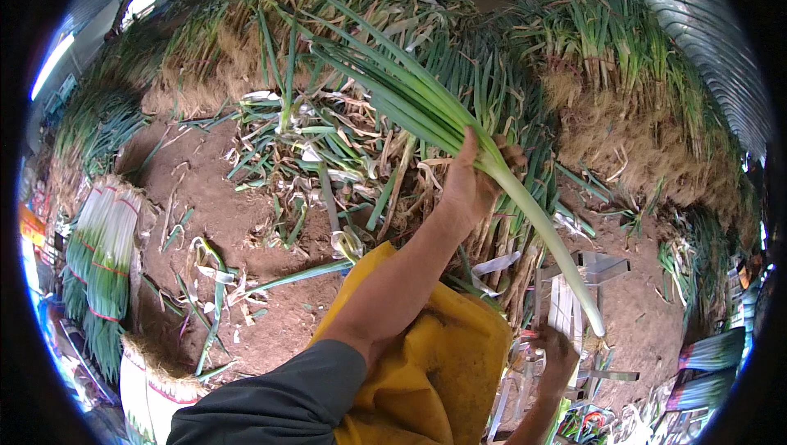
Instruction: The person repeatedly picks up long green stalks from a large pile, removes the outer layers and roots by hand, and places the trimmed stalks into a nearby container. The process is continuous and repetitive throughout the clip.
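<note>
A large Welsh onion point(544, 217) with long green leaves and a pale shank lies aslant in my left hand point(470, 184). My fingers and thumb wrap it where the leaves meet the shank. Its leaves point up and left, while the root end hangs at lower right. Just below that root end is my right hand point(556, 350), blurred, its fingers bent; whether it holds anything is unclear. Beside it stands a metal frame point(599, 270) with pale stalks on it. A yellow apron point(442, 346) covers my lap.
Untrimmed onion bundles with dry roots point(621, 113) are piled ahead and right. Loose leaf scraps point(332, 144) litter the dirt floor point(227, 211). Cleaned, banded onion bundles point(110, 248) stand at left, with another white bundle point(150, 393) below; more banded bundles point(710, 350) lie at far right.
</note>
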`<control>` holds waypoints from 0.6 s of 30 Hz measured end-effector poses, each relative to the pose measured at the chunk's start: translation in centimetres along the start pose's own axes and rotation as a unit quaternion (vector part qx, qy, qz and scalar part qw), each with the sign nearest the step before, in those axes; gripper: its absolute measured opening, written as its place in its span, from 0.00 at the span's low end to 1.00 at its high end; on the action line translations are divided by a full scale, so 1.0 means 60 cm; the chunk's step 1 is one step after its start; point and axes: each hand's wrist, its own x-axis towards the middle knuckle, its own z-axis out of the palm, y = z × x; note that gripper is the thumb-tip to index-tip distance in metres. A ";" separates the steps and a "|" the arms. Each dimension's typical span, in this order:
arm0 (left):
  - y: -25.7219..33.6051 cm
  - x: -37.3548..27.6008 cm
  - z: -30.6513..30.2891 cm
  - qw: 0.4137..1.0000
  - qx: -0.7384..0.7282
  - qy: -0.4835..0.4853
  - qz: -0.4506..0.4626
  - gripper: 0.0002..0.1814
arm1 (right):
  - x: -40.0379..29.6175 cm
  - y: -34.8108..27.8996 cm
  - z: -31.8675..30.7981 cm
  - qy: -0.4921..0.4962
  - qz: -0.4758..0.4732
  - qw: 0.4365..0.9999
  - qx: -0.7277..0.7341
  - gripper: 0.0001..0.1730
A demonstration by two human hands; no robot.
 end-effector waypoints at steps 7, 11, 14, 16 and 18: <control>-0.061 -0.010 0.002 0.991 0.091 -0.080 -0.057 0.31 | 0.199 -0.075 0.156 0.028 0.097 0.877 0.469 0.38; -0.065 -0.014 -0.004 0.979 0.104 -0.163 -0.069 0.29 | 0.238 -0.114 0.218 0.051 0.078 0.827 0.555 0.31; -0.074 -0.011 -0.002 0.979 0.070 -0.179 -0.071 0.24 | 0.252 -0.101 0.210 0.053 0.000 0.826 0.561 0.25; -0.079 -0.013 -0.007 0.985 0.077 -0.145 -0.057 0.24 | 0.248 -0.095 0.193 0.042 -0.021 0.835 0.548 0.23; -0.092 -0.019 -0.002 0.987 0.082 -0.134 -0.038 0.23 | 0.245 -0.097 0.177 0.041 -0.028 0.826 0.561 0.22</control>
